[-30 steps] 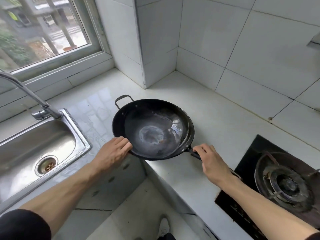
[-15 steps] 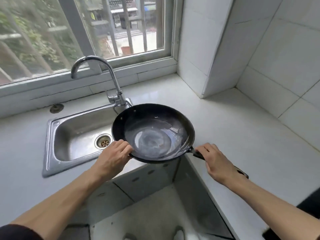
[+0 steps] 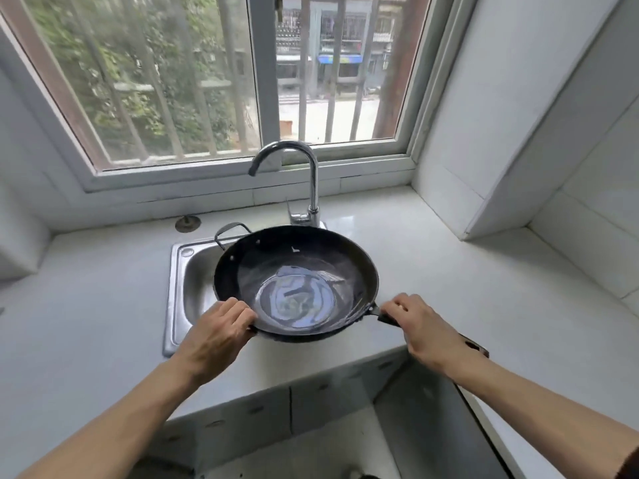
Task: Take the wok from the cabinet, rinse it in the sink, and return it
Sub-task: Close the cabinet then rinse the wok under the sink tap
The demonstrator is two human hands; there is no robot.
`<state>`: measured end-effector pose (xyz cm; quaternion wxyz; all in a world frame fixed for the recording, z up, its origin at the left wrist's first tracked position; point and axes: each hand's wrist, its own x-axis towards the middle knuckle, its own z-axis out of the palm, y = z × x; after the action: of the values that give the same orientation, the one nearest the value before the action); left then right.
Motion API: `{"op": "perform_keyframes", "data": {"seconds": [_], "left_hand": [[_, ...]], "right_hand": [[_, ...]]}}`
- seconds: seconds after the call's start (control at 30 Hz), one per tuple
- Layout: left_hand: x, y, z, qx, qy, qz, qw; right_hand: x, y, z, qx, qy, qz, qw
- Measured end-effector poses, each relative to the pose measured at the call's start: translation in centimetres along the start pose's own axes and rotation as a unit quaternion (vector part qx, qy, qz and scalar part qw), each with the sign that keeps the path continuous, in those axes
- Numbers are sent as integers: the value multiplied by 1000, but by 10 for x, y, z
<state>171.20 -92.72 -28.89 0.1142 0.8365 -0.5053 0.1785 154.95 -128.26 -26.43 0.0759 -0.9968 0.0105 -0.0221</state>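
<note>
Squarely over the sink, the black wok is held level in both hands, covering most of the steel basin so that only the basin's left part and its rim show. Its shiny bottom reflects the window light, and a small metal loop handle sticks out at its far left edge. The left hand grasps the near left rim, fingers curled over the edge with the fingertips inside the bowl. The right hand is wrapped around the long dark handle at the wok's near right side; the handle's end pokes out behind the wrist. Just behind the wok stands a chrome gooseneck faucet, its spout curving to the left above the far side of the pan; no water shows at the spout. A round metal cap sits on the white countertop left of the faucet base. Behind the counter is a white-framed window with vertical bars, trees and buildings beyond it. White tiled walls rise at the right, and grey cabinet fronts run below the counter edge.
</note>
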Motion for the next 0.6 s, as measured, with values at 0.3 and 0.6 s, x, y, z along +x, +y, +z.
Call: {"op": "perform_keyframes", "data": {"seconds": [0.3,0.6], "left_hand": [[-17,-37,1,11,-8,-76,997],[-6,-52,7,45,-46,-143,988]], "right_hand": [[82,-12,15,16,-22,-64,998],[159,6,43,45,-49,-138,988]]}}
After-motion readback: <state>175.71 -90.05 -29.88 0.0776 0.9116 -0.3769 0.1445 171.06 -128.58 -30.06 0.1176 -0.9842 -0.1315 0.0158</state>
